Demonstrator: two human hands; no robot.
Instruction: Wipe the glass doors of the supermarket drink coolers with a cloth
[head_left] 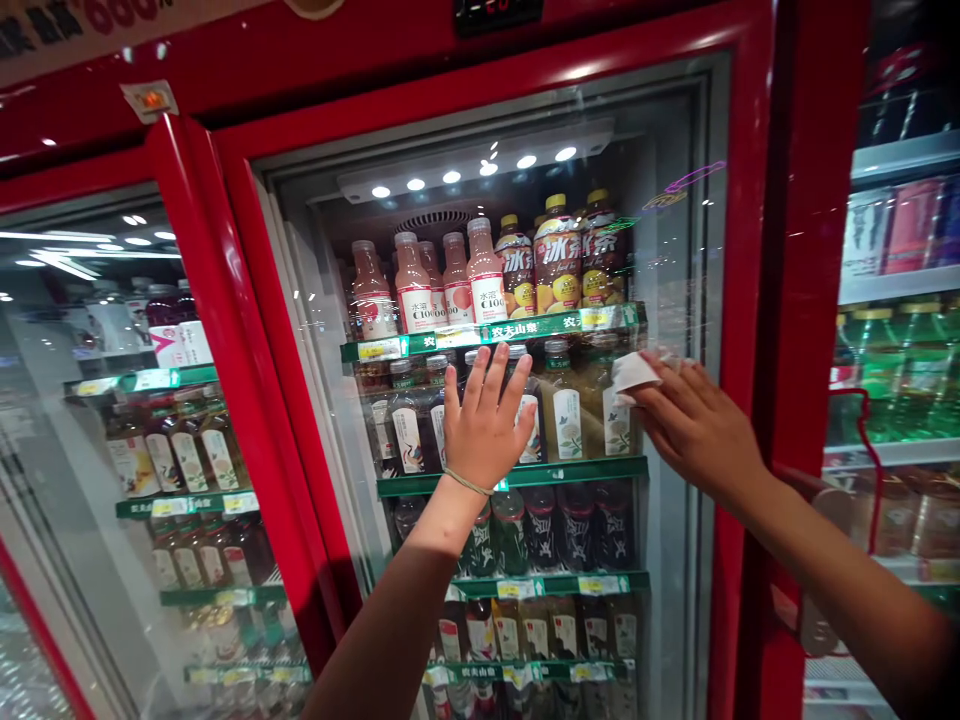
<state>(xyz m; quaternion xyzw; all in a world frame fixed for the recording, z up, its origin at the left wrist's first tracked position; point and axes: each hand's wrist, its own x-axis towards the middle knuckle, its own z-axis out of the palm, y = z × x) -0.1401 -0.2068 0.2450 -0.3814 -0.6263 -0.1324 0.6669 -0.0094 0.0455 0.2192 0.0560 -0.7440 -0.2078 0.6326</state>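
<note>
My left hand (pixel 484 425) lies flat against the glass door (pixel 675 560) of a red drinks cooler, fingers stretched up and apart, a thin band on the wrist. My right hand (pixel 694 420) presses a white tissue (pixel 632 375) against the same glass further right, fingers laid over it. Behind the glass stand shelves of bottles: pink drinks (pixel 412 285) and iced-tea bottles (pixel 559 260) on top, tea bottles (pixel 568 405) in the row behind my hands, dark bottles (pixel 577 525) below.
The red door frame (pixel 750 300) runs down the right side of the glass. A second glass door (pixel 135 420) to the left shows more bottles. At the far right a shelf holds green bottles (pixel 892 375).
</note>
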